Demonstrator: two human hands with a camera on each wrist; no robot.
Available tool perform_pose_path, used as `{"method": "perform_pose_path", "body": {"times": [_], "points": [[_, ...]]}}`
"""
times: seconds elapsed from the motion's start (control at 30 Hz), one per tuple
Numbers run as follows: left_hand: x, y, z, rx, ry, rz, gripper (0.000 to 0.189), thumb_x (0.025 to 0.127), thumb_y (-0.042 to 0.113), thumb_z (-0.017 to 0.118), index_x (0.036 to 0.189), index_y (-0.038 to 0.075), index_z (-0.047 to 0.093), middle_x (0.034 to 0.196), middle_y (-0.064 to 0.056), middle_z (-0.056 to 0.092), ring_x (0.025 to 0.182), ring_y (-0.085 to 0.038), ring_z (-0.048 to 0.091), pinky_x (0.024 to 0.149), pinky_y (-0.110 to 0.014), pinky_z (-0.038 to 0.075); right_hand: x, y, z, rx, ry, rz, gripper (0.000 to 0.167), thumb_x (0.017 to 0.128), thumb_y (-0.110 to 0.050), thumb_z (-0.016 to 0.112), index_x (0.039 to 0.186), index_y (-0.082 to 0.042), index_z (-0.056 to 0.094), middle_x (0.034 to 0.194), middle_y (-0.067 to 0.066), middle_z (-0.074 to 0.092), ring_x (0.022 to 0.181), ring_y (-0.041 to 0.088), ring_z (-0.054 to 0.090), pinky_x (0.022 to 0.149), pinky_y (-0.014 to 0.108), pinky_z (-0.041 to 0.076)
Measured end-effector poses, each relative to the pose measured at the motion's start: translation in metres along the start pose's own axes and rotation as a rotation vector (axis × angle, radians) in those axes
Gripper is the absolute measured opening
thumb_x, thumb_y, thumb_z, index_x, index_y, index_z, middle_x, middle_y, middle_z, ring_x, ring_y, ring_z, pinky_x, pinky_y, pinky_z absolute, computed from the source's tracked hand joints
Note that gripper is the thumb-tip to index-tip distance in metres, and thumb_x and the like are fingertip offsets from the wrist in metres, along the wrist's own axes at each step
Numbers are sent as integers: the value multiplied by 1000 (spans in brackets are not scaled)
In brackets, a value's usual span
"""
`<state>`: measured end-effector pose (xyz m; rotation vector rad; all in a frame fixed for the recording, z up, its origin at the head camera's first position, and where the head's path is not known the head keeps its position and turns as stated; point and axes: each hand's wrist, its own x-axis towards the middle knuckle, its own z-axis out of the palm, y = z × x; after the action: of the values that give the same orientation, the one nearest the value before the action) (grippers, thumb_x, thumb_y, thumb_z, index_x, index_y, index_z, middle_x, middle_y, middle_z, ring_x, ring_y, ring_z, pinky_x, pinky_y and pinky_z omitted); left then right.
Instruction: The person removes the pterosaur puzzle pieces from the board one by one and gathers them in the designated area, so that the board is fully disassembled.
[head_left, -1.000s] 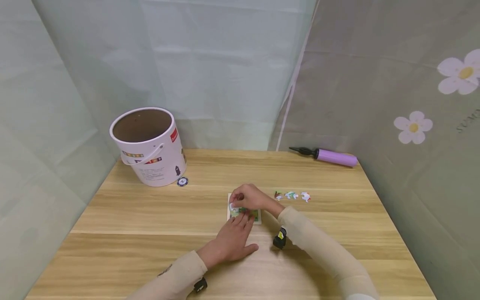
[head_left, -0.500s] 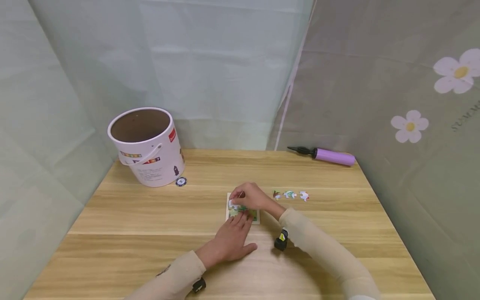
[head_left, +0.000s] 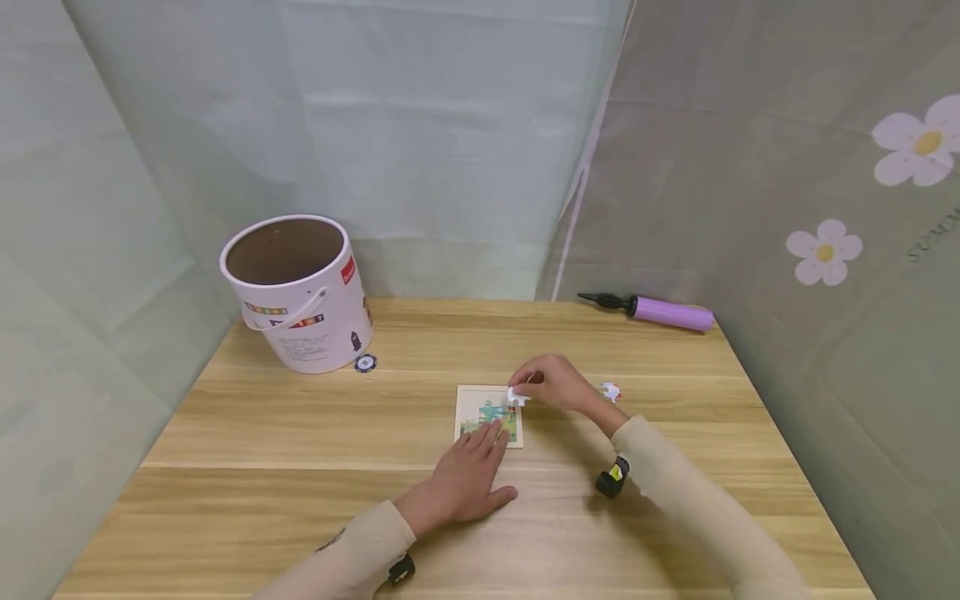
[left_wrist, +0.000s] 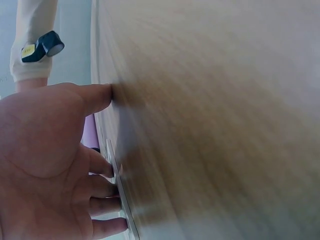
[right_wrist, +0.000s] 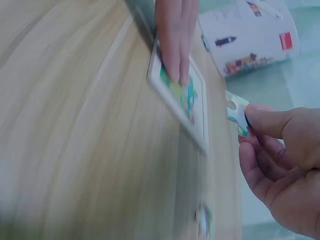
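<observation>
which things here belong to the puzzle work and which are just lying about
Belonging: pale square puzzle frame; green-and-white jigsaw piece in the right hand's grip; loose white-and-red jigsaw piece.

Seemingly idle: white cylindrical bucket; round blue-and-white chip; purple-and-black hand pump.

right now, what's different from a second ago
The right hand moved right, from the left side of the puzzle tray to its far right corner, pinching a puzzle piece; same one or not is unclear. The left hand, bucket and pump stayed put.

High head view downward, close wrist views (shared tray (head_left: 476,388))
</observation>
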<state>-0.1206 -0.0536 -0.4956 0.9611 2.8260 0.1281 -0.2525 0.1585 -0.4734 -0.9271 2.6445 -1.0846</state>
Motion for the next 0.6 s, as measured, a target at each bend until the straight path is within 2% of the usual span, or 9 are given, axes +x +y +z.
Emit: {"method": "perform_pose_path", "body": {"times": [0.23,0.6], "points": [[-1,0,0,7,1,1,83,101,57,52,157,-1,34,165,-20,29,152,-33,31,120,-50,32,-27,20,-15,-16,46,92,7,92,-14,77,96,-14,82,95,-2,78,77,5,64,71,24,53],[1,-2,3,6,14,13,83,102,57,51,157,-2,35,164,-22,30,151,-35,32,119,-51,33,-49,39,-21,-15,65,88,8,89,-8,78,96,-9,83,91,3,77,75,5,62,67,22,52]]}}
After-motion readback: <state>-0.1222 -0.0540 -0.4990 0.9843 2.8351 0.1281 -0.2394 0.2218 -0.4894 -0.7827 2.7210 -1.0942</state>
